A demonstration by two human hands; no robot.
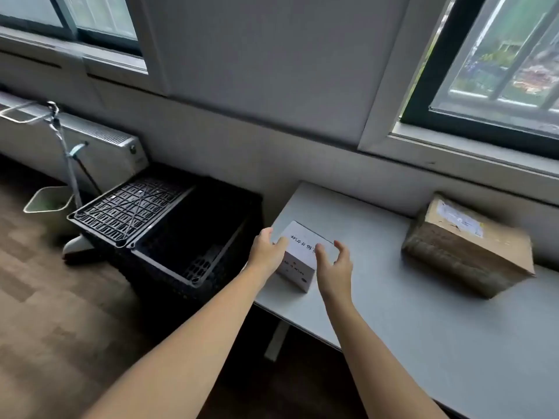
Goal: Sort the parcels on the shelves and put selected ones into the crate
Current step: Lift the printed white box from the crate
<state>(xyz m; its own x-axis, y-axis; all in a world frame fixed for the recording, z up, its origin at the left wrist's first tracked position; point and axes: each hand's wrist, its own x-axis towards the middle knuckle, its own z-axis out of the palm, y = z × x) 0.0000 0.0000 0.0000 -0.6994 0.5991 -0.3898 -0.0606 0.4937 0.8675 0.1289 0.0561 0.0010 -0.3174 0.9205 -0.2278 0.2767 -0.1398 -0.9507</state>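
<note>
Both hands reach forward over the left end of a white table point(393, 300) and close in on a small white box point(298, 267) from either side. The left hand point(267, 252) is at the box's left upper edge, fingers bent over onto the top and thumb up behind the corner, so it grips that edge. The right hand point(334, 266) is spread wide, its thumb lying across the handwritten top and its fingers splayed just off the right side; whether they touch cannot be told. The box stands on the table near its left corner, between the two hands. A brown cardboard parcel point(465, 249) lies well apart to the right, by the wall. On the floor just left of the table stands a black crate point(233, 207), its lid point(130, 207) swung open.
</note>
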